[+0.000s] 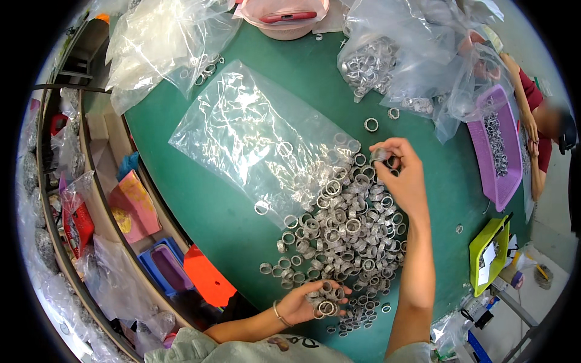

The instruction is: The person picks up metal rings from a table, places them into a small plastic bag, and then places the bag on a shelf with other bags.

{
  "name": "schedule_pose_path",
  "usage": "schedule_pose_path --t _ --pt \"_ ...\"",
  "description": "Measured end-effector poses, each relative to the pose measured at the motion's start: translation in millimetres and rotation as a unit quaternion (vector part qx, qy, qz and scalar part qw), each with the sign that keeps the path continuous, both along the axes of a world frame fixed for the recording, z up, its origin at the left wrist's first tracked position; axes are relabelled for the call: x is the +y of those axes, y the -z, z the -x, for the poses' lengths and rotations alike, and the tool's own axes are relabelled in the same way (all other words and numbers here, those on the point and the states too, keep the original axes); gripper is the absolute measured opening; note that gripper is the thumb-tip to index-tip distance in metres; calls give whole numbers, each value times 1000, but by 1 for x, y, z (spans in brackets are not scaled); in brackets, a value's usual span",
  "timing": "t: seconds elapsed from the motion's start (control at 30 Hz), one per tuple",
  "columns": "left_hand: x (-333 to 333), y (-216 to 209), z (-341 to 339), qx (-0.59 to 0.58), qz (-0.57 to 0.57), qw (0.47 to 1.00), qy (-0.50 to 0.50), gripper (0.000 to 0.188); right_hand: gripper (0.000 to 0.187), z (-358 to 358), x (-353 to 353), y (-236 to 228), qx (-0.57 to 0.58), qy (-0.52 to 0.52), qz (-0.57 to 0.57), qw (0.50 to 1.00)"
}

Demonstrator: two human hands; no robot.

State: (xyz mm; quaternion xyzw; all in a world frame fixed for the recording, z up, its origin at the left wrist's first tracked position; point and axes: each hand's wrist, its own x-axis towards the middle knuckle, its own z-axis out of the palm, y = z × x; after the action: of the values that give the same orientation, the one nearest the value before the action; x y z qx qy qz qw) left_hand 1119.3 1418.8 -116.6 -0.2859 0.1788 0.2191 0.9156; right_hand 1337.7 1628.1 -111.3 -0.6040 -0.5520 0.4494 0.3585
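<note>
A large pile of silver-grey metal rings (354, 227) covers the middle of the green table (200, 199). Close to the front edge, my left hand (296, 305) is cupped palm up and holds several of these rings (327, 295). At the pile's far end, my right hand (407, 172) is closed, with a ring (380, 155) pinched between thumb and fingers. A clear plastic bag (248, 139) lies flat left of the pile, and some rings show through its open end. Just beyond my right hand, one loose ring (371, 124) rests on the table.
Filled plastic bags (369, 63) stand at the far right, more bags (163, 48) at the far left, a pink basin (287, 27) between them. Purple (499, 193) and lime-green (475, 260) baskets line the right edge. Another person's hands (532, 136) are beyond; a cluttered shelf (115, 206) stands left.
</note>
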Motion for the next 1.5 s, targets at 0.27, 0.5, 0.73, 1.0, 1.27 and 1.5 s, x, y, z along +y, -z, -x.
schedule_pose_path --t 0.27,0.5,0.73,1.0,1.27,1.5 --pt "-1 0 6 7 7 1000 2 32 14 29 -5 6 -221 -68 -40 972" --pt "0 -1 10 7 13 1000 -3 32 7 9 -16 -10 22 -10 68 997" --pt "2 -4 9 25 -11 1000 8 33 14 2 -51 -27 170 59 -10 984" --pt "-2 -5 4 -23 -8 1000 -3 32 31 4 -71 -55 178 119 -102 972" --pt "2 -15 6 0 -20 1000 9 32 46 8 -84 -65 230 157 -64 958" --pt "5 -19 6 19 -15 1000 19 32 29 -3 -89 -59 645 273 144 699"
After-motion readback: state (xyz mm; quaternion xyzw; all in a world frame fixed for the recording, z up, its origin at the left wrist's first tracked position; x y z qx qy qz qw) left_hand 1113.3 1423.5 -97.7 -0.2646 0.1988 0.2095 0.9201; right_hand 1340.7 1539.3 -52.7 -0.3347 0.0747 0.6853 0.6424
